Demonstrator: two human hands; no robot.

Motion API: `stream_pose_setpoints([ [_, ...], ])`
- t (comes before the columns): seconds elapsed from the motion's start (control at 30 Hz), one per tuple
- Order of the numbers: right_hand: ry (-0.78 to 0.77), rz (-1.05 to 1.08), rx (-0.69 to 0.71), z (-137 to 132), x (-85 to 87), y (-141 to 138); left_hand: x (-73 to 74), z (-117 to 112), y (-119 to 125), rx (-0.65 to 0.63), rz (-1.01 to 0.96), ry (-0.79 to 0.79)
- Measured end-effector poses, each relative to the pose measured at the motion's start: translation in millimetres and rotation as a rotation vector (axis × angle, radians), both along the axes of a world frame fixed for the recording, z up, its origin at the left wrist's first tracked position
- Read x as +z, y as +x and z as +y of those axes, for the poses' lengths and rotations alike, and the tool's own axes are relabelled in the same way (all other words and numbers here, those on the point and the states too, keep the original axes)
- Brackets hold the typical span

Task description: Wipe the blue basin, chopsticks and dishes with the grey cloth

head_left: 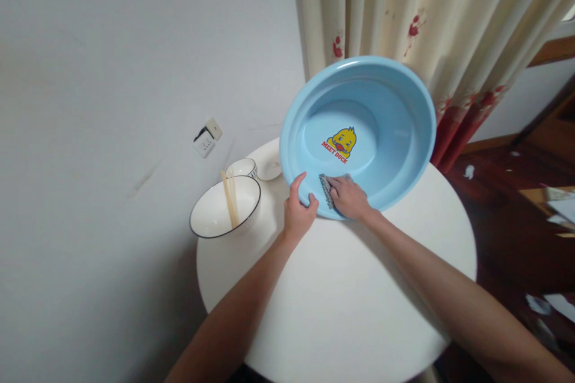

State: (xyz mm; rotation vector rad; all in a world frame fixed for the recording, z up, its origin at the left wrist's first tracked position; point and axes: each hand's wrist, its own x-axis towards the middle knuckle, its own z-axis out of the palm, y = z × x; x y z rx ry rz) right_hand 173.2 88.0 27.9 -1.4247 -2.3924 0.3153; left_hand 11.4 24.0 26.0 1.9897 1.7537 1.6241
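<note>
A light blue plastic basin (pixel 398 131) stands tilted on the round white table (pixel 341 287), its inside turned toward me. A yellow duck print with the words "MEET DUCK" marks its bottom. My left hand (pixel 300 209) grips the basin's near-left rim, thumb and fingers curled around it. Inside the basin, my right hand (pixel 351 197) presses a grey cloth (pixel 327 190) against the lower wall, below the duck print. Part of the cloth is hidden under the fingers.
A large white bowl (pixel 209 209) with a dark rim holds several chopsticks (pixel 230 200) at the table's left edge. Behind it are a smaller bowl (pixel 242 167) and a small white dish (pixel 269 170). A wall borders the left; a cream curtain (pixel 386 6) hangs behind the basin.
</note>
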Motion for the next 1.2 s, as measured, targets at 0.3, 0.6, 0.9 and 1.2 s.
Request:
stream_pose_setpoints([
  [0.3,0.046,0.081,-0.017,-1,-5.7,0,0.4,-1,1,-0.008,-0.015,-0.023],
  [0.6,0.018,0.082,-0.01,-1,-3.0,1,-0.9,-1,0,-0.015,-0.045,-0.028],
  [0.9,-0.022,-0.025,-0.029,2,0.7,6,3.2,-2,6,0.061,-0.043,0.024],
  [1.2,0.032,-0.165,-0.143,1,-1.6,14,12.6,-5,-8,0.093,0.007,0.017],
])
